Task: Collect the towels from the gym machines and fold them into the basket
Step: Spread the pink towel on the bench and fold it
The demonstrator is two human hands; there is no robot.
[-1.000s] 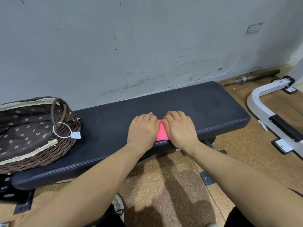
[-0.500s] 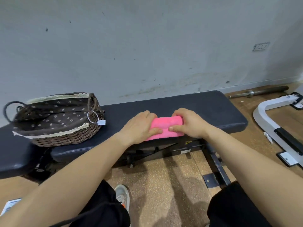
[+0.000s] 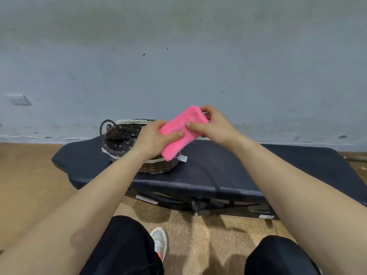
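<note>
Fingers (image 3: 174,134) of left hand (image 3: 151,139), right hand (image 3: 215,126) clamped on pink towel (image 3: 174,147), near fabric-lined basket (image 3: 121,135)

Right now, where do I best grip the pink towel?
Pinch the pink towel from the near side, thumbs on top: left hand on its lower half, right hand on its upper end. Two holds likely keep this narrow, tilted fold closed.

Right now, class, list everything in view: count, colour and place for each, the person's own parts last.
weight bench: one, black, before the grey wall
wicker basket: one, brown, flowered lining, on the weight bench
tag: one, white, hanging beside the wicker basket
towel: one, pink, folded, held by the wicker basket
shoe: one, white and orange, on the floor
left hand: one, grips the towel's lower end
right hand: one, pinches the towel's upper end
</note>
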